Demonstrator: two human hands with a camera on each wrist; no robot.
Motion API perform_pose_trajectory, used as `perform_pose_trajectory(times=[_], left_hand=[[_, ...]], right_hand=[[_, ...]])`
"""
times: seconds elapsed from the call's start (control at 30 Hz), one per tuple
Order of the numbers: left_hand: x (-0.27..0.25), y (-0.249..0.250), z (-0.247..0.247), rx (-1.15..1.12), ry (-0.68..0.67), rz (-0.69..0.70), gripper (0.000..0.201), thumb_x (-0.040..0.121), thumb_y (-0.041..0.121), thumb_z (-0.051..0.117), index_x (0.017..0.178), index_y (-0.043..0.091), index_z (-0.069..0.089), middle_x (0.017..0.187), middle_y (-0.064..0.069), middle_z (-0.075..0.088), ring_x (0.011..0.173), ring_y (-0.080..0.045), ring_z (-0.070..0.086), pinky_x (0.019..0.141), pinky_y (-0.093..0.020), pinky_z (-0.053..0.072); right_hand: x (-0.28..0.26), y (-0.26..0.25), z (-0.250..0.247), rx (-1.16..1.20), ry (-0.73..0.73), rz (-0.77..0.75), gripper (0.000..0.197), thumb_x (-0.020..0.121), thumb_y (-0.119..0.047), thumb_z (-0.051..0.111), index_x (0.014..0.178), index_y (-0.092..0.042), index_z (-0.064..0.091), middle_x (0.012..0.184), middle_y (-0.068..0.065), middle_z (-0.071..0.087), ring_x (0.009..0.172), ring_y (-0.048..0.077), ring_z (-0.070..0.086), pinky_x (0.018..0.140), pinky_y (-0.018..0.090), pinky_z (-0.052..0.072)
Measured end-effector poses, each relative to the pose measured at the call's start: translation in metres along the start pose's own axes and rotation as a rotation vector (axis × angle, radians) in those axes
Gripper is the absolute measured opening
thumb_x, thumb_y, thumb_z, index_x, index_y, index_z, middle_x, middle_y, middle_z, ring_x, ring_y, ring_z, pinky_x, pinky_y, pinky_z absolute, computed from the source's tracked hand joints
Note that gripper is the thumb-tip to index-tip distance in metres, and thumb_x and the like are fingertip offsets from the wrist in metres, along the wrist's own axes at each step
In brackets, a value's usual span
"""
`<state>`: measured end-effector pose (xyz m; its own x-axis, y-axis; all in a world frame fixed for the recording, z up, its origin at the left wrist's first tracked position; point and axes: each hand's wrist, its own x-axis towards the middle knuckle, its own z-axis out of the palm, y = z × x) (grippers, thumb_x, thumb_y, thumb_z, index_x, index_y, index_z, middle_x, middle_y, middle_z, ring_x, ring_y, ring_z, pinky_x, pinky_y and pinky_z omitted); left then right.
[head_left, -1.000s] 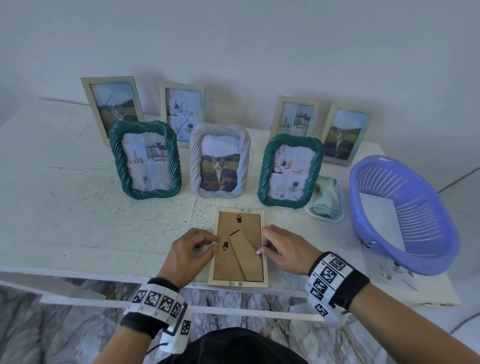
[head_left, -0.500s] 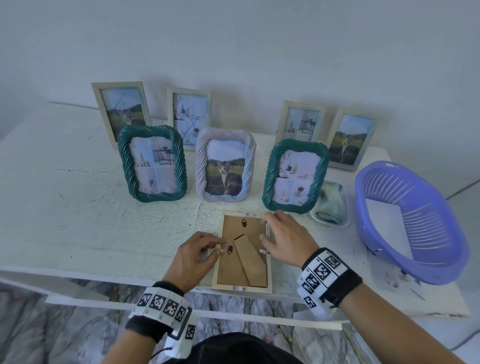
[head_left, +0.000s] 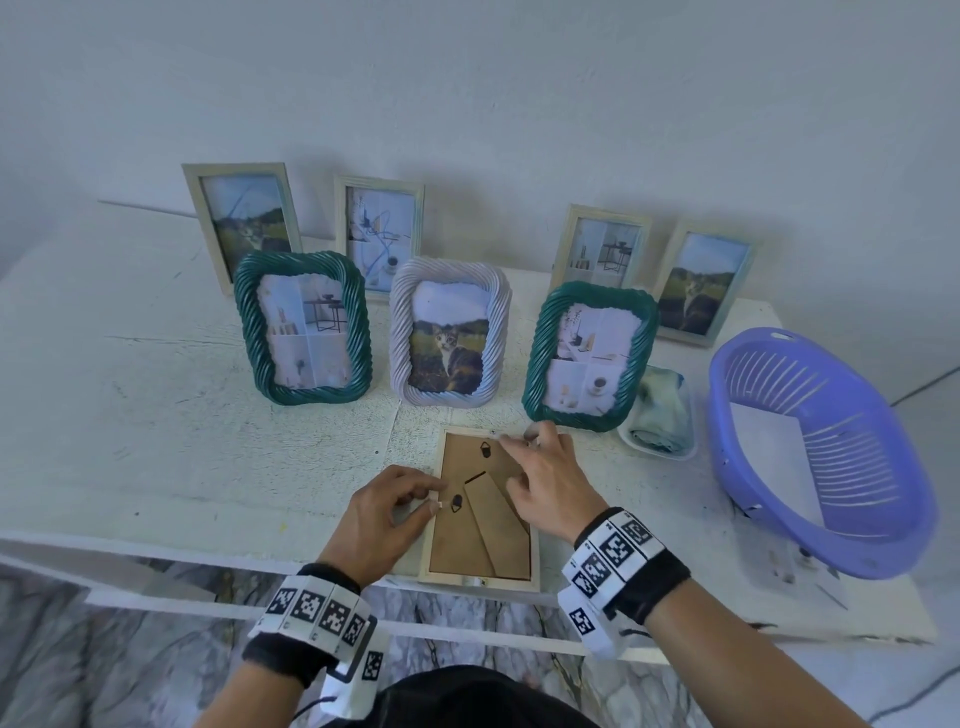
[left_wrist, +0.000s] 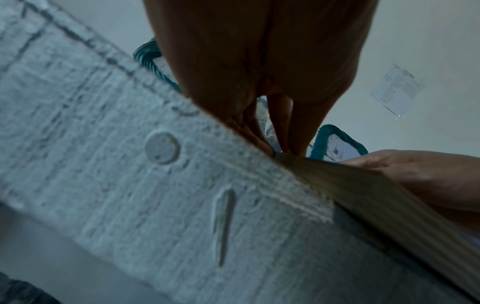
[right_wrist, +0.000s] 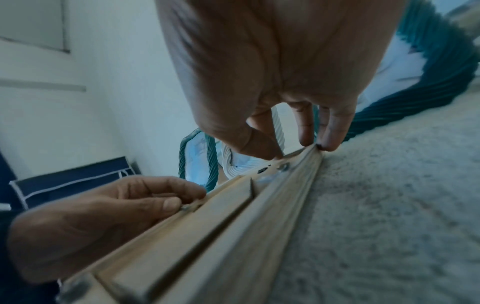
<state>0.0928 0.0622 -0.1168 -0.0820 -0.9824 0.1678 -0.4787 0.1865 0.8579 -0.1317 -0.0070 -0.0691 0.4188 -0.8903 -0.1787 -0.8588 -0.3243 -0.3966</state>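
A light wooden photo frame (head_left: 480, 540) lies face down at the white table's near edge, its brown backing and folded stand flap facing up. My left hand (head_left: 434, 501) is at the frame's left rail, where its curled thumb and forefinger pinch a small metal tab (head_left: 443, 504). In the right wrist view the same left hand (right_wrist: 179, 199) shows at that tab. My right hand (head_left: 522, 457) reaches to the frame's top right corner. In the right wrist view, the right hand (right_wrist: 293, 148) has fairly straight fingertips resting on the far rail of the frame (right_wrist: 233, 236).
Behind the frame stand three twisted frames: green (head_left: 304, 327), pale lilac (head_left: 449, 338) and green (head_left: 589, 358). Several plain frames lean on the wall. A purple slotted basket (head_left: 831, 519) and a small white dish with a cloth (head_left: 662, 415) sit to the right.
My right hand has moved from the middle of the frame's right rail up to its top right corner. The left hand stays at the left tab.
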Motion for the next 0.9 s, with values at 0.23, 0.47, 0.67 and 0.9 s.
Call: perform_pose_trajectory(times=[0.23,0.47,0.67,0.9], left_hand=[[0.001,0.001,0.000,-0.006,0.002,-0.012,0.023,0.081,0.038,0.061,0.101,0.030,0.071,0.094,0.009,0.062,0.089,-0.008,0.060,0.077,-0.015,0.048],[-0.001,0.001,0.001,-0.011,-0.002,-0.039,0.026,0.081,0.038,0.061,0.103,0.027,0.072,0.096,0.010,0.062,0.090,-0.008,0.060,0.079,-0.014,0.048],[0.000,0.004,0.000,-0.001,0.001,-0.042,0.022,0.081,0.027,0.066,0.102,0.032,0.069,0.094,0.011,0.061,0.089,-0.005,0.060,0.078,-0.011,0.047],[-0.001,0.010,0.004,0.003,0.007,-0.054,0.035,0.080,0.044,0.053,0.106,0.026,0.070,0.099,0.005,0.060,0.092,-0.008,0.059,0.081,-0.013,0.046]], right_hand=[[-0.013,-0.001,-0.004,0.121,-0.006,-0.001,0.055,0.094,-0.029,0.049,0.147,-0.033,0.036,0.142,0.007,0.028,0.128,0.031,0.029,0.106,0.034,0.034],[-0.056,-0.019,0.015,0.071,-0.181,0.013,0.122,0.063,-0.082,0.061,0.148,-0.042,-0.017,0.158,0.005,-0.024,0.146,0.022,-0.021,0.117,0.045,0.016],[-0.058,-0.016,0.033,0.114,-0.095,0.007,0.112,0.072,-0.074,0.061,0.149,-0.042,-0.014,0.156,0.004,-0.030,0.144,0.020,-0.026,0.118,0.042,0.008],[-0.057,-0.014,0.037,0.160,-0.044,0.002,0.093,0.083,-0.059,0.057,0.151,-0.041,-0.005,0.158,0.003,-0.025,0.146,0.019,-0.022,0.119,0.040,0.006]])
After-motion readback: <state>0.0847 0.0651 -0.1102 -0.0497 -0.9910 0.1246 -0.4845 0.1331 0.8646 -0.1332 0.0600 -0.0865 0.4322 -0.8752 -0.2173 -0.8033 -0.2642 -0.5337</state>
